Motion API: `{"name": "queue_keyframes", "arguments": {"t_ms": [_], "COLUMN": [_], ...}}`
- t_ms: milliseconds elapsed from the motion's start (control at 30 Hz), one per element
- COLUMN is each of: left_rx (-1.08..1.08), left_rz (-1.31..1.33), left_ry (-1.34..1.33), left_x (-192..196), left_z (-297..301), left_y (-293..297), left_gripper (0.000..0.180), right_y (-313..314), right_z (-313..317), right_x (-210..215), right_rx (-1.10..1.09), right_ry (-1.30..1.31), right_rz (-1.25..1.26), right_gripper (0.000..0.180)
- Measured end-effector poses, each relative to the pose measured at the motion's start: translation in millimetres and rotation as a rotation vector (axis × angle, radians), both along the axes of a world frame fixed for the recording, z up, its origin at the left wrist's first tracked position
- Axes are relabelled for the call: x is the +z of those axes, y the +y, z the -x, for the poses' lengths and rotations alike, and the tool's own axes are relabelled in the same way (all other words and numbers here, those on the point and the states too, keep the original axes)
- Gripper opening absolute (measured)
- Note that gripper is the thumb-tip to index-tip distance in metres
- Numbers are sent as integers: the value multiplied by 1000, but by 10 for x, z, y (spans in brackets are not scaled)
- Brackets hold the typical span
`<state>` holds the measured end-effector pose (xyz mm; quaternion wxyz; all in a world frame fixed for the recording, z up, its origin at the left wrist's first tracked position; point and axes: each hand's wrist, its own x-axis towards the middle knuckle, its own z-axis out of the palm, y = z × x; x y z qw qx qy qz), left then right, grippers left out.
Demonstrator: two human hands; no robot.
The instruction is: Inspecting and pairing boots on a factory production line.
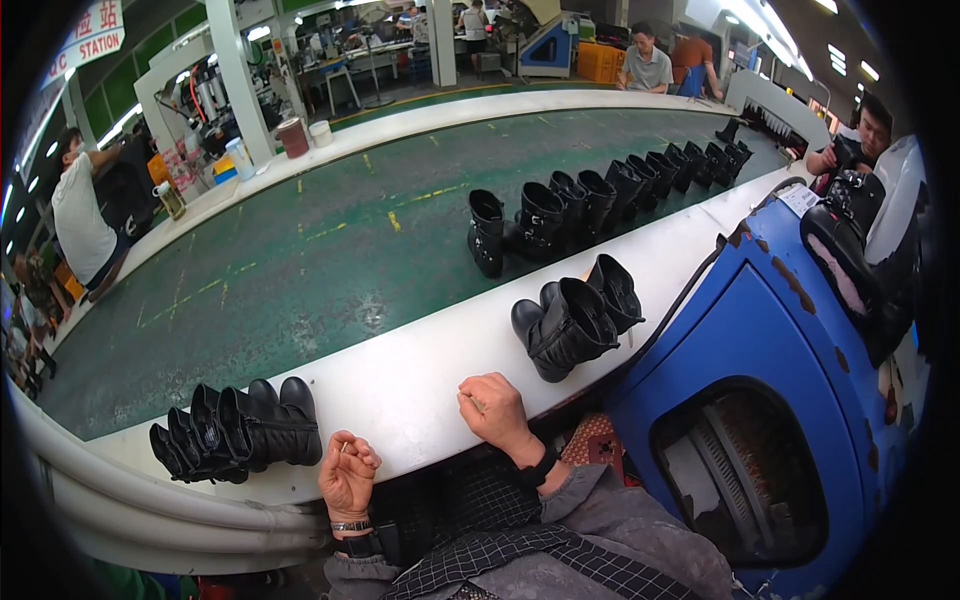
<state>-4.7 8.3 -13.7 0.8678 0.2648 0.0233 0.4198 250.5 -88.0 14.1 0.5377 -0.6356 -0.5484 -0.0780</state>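
My left hand (348, 474) is over the near edge of the white ledge (420, 350), palm up, with fingers loosely curled and nothing visible in them. Just to its left stands a group of black ankle boots (268, 428), close together. My right hand (494, 411) is closed above the ledge, knuckles up; whatever its fingers may hold is hidden. Beyond it, to the right, stand a few black boots (570, 335) with open tops, apart from the hand. Both wrists wear dark bands.
A green conveyor belt (350, 240) runs past the ledge, carrying a row of black buckled boots (541, 215). A blue machine (745, 380) with a dark window stands close on my right. Pale pipes (180, 515) curve at lower left. Another person (868, 135) handles a boot at far right.
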Motion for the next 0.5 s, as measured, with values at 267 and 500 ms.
{"name": "queue_keyframes", "arguments": {"t_ms": [267,500], "left_rx": [8,8], "left_rz": [11,7], "left_ry": [3,6], "left_x": [1,18], "left_z": [-3,-6], "left_y": [-8,-20], "left_gripper": [29,29], "right_y": [-1,-6], "right_z": [-3,-4], "right_x": [-3,2], "right_rx": [3,-1], "right_ry": [1,-9], "right_rz": [4,4], "right_gripper": [2,2]}}
